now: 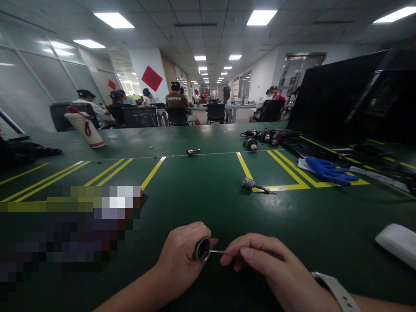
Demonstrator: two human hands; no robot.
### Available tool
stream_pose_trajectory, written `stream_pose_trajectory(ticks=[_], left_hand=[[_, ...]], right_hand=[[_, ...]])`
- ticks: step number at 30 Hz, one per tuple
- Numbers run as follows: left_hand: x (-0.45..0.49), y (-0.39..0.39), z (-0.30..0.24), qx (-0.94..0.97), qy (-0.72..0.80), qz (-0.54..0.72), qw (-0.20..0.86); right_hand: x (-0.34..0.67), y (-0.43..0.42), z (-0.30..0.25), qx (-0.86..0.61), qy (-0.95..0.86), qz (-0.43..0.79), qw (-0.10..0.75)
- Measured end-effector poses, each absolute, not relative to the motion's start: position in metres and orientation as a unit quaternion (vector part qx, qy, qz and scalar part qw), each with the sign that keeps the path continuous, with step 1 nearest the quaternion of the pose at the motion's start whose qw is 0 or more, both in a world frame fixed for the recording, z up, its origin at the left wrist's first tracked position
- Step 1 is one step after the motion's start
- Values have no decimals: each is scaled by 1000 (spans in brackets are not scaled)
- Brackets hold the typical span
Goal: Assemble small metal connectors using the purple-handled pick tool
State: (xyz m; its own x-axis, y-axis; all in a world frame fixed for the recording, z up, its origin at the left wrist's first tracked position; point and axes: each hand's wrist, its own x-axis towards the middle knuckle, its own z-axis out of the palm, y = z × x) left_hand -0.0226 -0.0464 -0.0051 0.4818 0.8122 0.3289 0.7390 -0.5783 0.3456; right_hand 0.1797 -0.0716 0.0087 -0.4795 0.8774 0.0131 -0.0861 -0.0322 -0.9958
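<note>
Low in the middle of the head view, my left hand [184,249] is wrapped round a short round metal cup that looks like a hole saw [202,250], its dark open mouth facing me. My right hand [263,256] pinches a thin metal rod [217,251] whose tip reaches the cup's rim. The rod's other end is hidden by the fingers, so its exact kind does not show. Ahead of my hands lies a second metal cup with a shank and thin bit [248,183], and farther off a smaller one [191,152].
Blue gloves [328,170] lie to the right, with a white case [398,245] nearer me. Farther back are a pile of black tools [251,144] and a large black box [338,95]. A cup-shaped container [86,128] stands back left. Several people sit beyond the green table [182,199].
</note>
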Motion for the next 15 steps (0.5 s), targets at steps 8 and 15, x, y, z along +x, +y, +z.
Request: stream_pose_trajectory(ticks=[8,15], left_hand=[[-24,-45,-9,847,443,273,103],[-22,-45,-7,863,450,224,55]], right_hand=[[179,-71,10,-337,-514,689,384],[182,-73,10,-373,-630,581,356]])
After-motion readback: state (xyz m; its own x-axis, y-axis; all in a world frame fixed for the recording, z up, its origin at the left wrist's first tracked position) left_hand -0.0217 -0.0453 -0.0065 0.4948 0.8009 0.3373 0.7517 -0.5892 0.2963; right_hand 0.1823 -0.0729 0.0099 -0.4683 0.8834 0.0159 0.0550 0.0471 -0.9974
